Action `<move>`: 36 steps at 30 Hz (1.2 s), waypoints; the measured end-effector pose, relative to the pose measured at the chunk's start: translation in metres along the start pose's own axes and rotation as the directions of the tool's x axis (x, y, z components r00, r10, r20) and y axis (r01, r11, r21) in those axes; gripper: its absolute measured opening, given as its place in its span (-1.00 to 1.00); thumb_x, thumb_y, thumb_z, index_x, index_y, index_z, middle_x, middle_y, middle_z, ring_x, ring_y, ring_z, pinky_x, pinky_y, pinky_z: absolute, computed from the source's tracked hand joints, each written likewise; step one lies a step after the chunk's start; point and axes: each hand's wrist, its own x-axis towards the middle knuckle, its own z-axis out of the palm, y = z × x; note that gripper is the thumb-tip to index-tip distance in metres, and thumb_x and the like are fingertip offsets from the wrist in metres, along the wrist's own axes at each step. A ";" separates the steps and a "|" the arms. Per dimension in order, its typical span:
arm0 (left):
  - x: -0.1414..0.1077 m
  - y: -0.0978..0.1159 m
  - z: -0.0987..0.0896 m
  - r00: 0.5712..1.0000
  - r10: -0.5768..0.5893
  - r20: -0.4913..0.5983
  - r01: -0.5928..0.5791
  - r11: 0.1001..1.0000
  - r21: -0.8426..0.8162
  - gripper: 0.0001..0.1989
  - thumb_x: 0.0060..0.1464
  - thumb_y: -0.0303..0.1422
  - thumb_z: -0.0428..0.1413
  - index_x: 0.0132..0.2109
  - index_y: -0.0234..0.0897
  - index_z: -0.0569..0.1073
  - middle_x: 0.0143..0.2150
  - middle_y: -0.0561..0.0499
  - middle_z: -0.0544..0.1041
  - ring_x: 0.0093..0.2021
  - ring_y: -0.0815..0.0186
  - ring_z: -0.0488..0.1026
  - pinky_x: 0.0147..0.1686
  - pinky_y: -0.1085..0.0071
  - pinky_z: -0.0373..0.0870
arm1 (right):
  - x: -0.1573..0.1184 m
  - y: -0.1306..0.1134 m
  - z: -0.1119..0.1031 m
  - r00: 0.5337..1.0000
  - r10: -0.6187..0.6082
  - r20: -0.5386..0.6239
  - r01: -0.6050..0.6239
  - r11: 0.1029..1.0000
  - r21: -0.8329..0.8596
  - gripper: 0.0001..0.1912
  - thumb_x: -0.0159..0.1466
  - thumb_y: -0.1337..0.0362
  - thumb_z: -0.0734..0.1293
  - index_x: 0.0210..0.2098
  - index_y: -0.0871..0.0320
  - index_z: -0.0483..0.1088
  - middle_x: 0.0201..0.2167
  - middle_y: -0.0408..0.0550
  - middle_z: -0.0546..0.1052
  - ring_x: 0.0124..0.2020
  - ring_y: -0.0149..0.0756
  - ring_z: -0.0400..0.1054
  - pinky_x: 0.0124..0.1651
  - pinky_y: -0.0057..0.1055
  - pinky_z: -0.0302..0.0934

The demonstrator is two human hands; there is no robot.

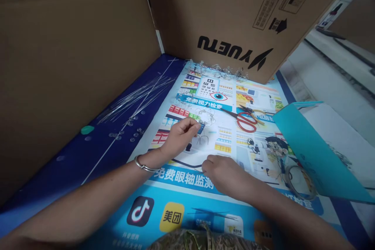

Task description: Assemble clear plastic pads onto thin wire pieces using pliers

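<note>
My left hand (182,136) is closed in a pinch over the printed poster, its fingertips on what looks like a thin wire (203,138). To its right and nearer to me, my right hand (220,171) is closed with the fingers curled under. Whatever its fingertips hold is hidden or too fine to see. Just beyond the left hand lies a looped wire piece with clear beads (206,118). Loose clear beads (132,134) are scattered on the blue cloth to the left, below a bundle of long thin straight wires (137,97).
Red-handled scissors (246,122) lie beyond my right hand, beside a yellow-handled tool (259,115). A tape roll (313,193) and an open teal box (310,152) are at right. Beaded wire pieces (216,69) line the base of the cardboard walls (187,11). Dark wires (215,214) lie near me.
</note>
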 end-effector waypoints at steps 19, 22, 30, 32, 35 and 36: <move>0.001 0.006 0.000 0.999 -0.042 0.028 0.044 0.997 -0.062 -0.81 0.14 -0.27 0.00 -0.37 -0.28 0.32 -0.52 0.12 0.33 -0.59 0.49 0.19 -0.58 0.55 0.15 | -0.017 0.021 -0.031 0.990 0.136 -0.033 -0.130 0.980 0.153 -0.81 0.24 0.16 0.22 -0.27 0.14 0.34 -0.30 -0.08 0.40 -0.26 -0.31 0.29 -0.34 -0.45 0.02; 0.002 0.006 0.000 0.998 -0.051 0.034 0.053 0.996 -0.069 -0.81 0.14 -0.27 0.01 -0.37 -0.28 0.32 -0.52 0.12 0.33 -0.58 0.48 0.19 -0.58 0.55 0.15 | -0.011 0.011 -0.022 0.982 0.188 -0.024 -0.184 0.977 0.107 -0.75 0.15 0.13 0.31 -0.27 0.17 0.32 -0.27 -0.05 0.39 -0.26 -0.24 0.29 -0.37 -0.43 0.02; 0.002 0.008 0.001 0.996 -0.063 0.068 0.068 0.995 -0.068 -0.80 0.14 -0.27 0.00 -0.39 -0.28 0.32 -0.52 0.12 0.33 -0.57 0.47 0.21 -0.56 0.55 0.16 | -0.007 -0.006 0.000 0.998 0.055 -0.033 -0.056 0.998 -0.022 -0.86 0.14 0.46 0.21 -0.30 0.16 0.29 -0.32 -0.04 0.40 -0.37 -0.27 0.28 -0.43 -0.42 0.01; 0.002 0.009 0.001 0.995 -0.071 0.076 0.077 0.994 -0.075 -0.80 0.14 -0.26 -0.01 -0.39 -0.28 0.31 -0.52 0.12 0.33 -0.57 0.47 0.20 -0.57 0.55 0.16 | -0.007 -0.009 -0.001 0.999 0.035 -0.016 -0.036 0.997 -0.066 -0.77 0.04 0.52 0.22 -0.30 0.18 0.29 -0.32 -0.03 0.40 -0.39 -0.27 0.29 -0.46 -0.43 0.00; 0.002 0.011 0.003 0.992 -0.092 0.084 0.099 0.991 -0.086 -0.80 0.13 -0.25 -0.01 -0.39 -0.27 0.32 -0.51 0.12 0.33 -0.59 0.47 0.19 -0.59 0.55 0.15 | -0.005 -0.013 -0.001 1.000 0.017 -0.013 -0.019 0.994 -0.104 -0.82 0.03 0.46 0.26 -0.34 0.20 0.30 -0.37 0.01 0.42 -0.42 -0.26 0.31 -0.51 -0.45 -0.01; 0.002 0.012 0.003 0.991 -0.101 0.083 0.109 0.990 -0.088 -0.79 0.13 -0.25 -0.01 -0.39 -0.27 0.32 -0.51 0.12 0.34 -0.60 0.47 0.19 -0.59 0.55 0.14 | -0.003 -0.014 0.002 1.000 -0.003 -0.016 0.001 0.994 -0.113 -0.84 0.03 0.42 0.28 -0.35 0.21 0.31 -0.38 0.02 0.43 -0.43 -0.25 0.32 -0.54 -0.45 -0.02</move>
